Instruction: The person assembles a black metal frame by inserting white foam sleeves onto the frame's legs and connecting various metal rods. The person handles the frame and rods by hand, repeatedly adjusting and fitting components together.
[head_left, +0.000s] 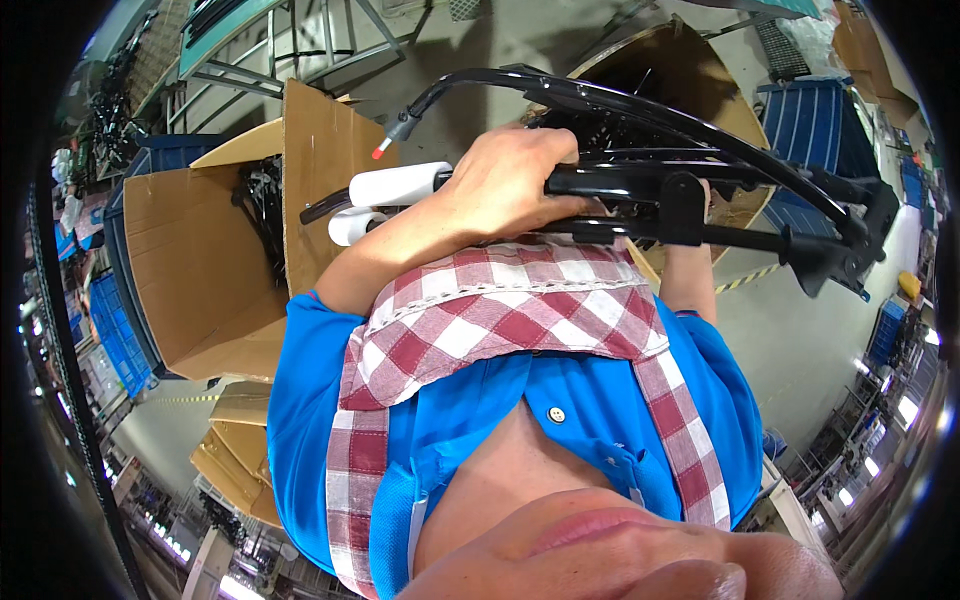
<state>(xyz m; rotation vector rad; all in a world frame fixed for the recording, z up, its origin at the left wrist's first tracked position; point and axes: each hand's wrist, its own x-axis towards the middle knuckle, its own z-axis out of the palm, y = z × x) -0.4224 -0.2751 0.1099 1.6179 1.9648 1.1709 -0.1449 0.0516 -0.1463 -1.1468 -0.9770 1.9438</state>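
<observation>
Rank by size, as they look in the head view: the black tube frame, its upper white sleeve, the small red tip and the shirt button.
1. Black tube frame
2. Upper white sleeve
Smallest, too alike to rank: red tip and shirt button

Bright, even light fell over the shirt [730, 410] and left hand [515, 170], which looked sharp. White glints streaked the glossy black frame [610, 182], while shadow darkened the inside of the box [738, 105] behind it. Lamps [907, 409] glared near the lower right rim. The fisheye bent straight edges, the outer background softened, and the corners went black.
</observation>
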